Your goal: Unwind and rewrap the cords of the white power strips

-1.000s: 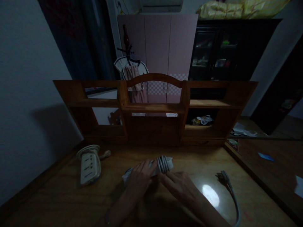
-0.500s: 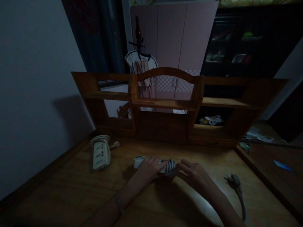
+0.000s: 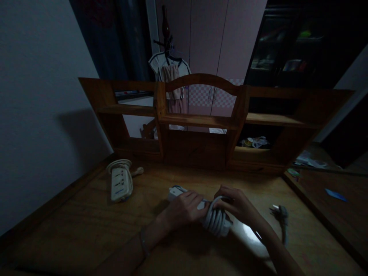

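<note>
On the wooden desk (image 3: 86,230) my left hand (image 3: 184,209) is closed round a white power strip (image 3: 176,191), whose end pokes out to the left of my fingers. My right hand (image 3: 240,205) grips the grey-white cord (image 3: 215,220) coiled round the strip's right end, fingers curled over the top of the coil. The cord's plug (image 3: 278,211) lies loose on the desk to the right of my right wrist.
A second white power strip (image 3: 120,183) with its cord wound round it lies at the desk's left. A wooden shelf unit (image 3: 198,126) stands along the back edge. A white wall is at the left. A side surface at the right holds a blue scrap (image 3: 335,194).
The strip has been tipped up off the desk and the coil now hangs toward me. My right hand went from lying beside the coil to gripping it. The view shifted slightly.
</note>
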A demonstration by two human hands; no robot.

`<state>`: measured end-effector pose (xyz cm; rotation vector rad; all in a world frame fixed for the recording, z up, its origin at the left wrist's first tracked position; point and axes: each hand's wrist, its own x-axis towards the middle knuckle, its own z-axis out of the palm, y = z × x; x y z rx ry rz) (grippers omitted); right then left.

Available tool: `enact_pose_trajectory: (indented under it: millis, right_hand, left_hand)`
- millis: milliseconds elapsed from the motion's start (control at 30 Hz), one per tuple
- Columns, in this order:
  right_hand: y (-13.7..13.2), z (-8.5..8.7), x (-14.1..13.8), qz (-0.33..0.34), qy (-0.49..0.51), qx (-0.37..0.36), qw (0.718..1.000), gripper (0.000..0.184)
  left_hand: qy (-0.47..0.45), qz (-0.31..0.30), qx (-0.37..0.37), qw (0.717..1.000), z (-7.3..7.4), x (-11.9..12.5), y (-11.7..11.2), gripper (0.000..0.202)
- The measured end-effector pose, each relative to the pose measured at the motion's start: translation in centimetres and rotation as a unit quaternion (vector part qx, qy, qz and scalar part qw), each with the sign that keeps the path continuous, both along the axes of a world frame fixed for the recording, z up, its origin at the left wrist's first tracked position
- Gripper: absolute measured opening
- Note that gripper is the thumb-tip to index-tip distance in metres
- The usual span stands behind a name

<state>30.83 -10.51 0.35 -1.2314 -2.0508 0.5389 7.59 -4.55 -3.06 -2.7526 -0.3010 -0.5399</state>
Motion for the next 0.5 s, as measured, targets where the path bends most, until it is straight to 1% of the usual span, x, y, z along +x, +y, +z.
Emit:
enact_pose_trajectory:
  millis: [100, 233, 300, 400, 500]
  right_hand:
    - [-0.1, 0.9, 0.1, 0.054, 0.062, -0.077, 0.994, 0.032]
    - [0.1, 0.9, 0.2, 0.081, 0.131, -0.132, 0.979, 0.033]
    - [0.1, 0.6, 0.3, 0.074, 0.166, -0.152, 0.972, 0.032]
    - [-0.1, 0.4, 0.4, 0.04, 0.193, -0.193, 0.961, 0.033]
    - [-0.4, 0.4, 0.1, 0.012, 0.2, -0.216, 0.956, 0.035]
  left_hand:
    - [-0.041, -0.031, 0.007, 0.999, 0.5, -0.1, -0.8, 0.025]
    - [-0.095, -0.062, -0.001, 0.994, 0.7, -0.1, -1.6, 0.026]
    - [-0.106, -0.068, -0.022, 0.992, 0.8, -0.2, -1.9, 0.027]
    - [-0.127, -0.065, -0.044, 0.989, 1.1, -0.4, -2.0, 0.024]
    - [-0.171, -0.061, -0.033, 0.983, 1.3, -0.7, -1.9, 0.018]
